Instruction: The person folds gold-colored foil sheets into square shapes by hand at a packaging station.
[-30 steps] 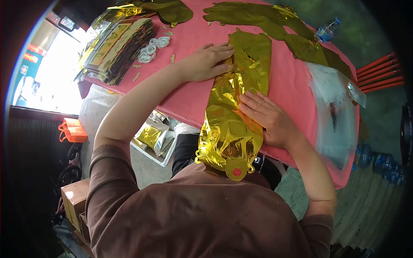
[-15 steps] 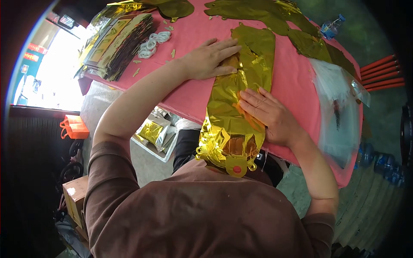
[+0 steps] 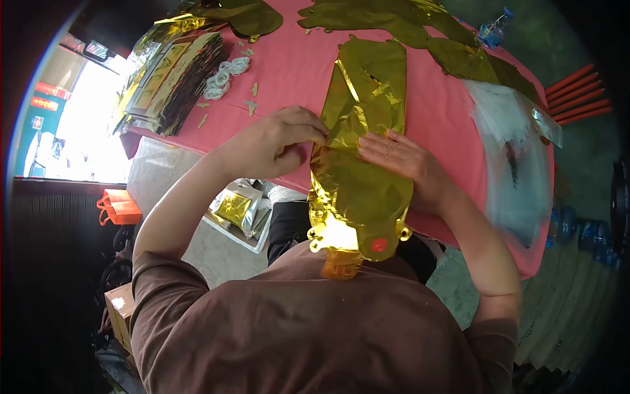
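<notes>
A flat, deflated gold foil balloon [image 3: 371, 72] lies lengthwise, its near part hanging over the table edge against my shirt. Small ring-like tabs and a red round mark [image 3: 378, 245] show at that near end. My left hand [image 3: 279, 141] is closed at the balloon's left edge, thumb and fingers pinching the foil. On the right side of the balloon, my right hand [image 3: 410, 167] rests with fingers stretched out across the foil. Creases run along the upper part, and a crumpled orange-gold piece [image 3: 341, 264] pokes out below the near end.
More flat gold foil shapes [image 3: 367, 18] lie at the back of the pink-covered table [image 3: 279, 72]. A stack of packages [image 3: 174, 82], white rings [image 3: 226, 77] and small tan pieces are at left. Clear plastic bags [image 3: 512, 157] lie at right, a bottle [image 3: 495, 27] behind.
My left hand has drawn back toward me from the upper part of the balloon and closed on its left edge. The near end has shifted; my right hand stays on the foil.
</notes>
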A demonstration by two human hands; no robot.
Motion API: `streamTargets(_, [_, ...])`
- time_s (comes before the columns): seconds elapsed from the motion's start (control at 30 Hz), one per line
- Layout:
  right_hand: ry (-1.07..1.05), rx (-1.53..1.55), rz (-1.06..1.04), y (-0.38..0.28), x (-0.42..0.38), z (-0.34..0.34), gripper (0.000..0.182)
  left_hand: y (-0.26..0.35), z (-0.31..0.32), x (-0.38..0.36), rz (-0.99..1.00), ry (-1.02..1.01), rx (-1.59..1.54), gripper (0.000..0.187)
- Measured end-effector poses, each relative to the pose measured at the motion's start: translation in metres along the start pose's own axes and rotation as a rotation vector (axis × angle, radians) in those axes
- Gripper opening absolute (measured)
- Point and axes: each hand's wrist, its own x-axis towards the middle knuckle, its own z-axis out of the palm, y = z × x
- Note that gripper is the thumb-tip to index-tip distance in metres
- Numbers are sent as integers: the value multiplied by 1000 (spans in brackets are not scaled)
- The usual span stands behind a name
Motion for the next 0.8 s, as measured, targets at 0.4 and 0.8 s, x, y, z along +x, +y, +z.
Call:
streamTargets(0.4, [338,1068,752,44,36,-16,24,-28,-2,46,-675,56,-488,31])
streamTargets(0.8, [512,740,697,52,27,-8,38,-55,-9,71,-907,-90,-724,25])
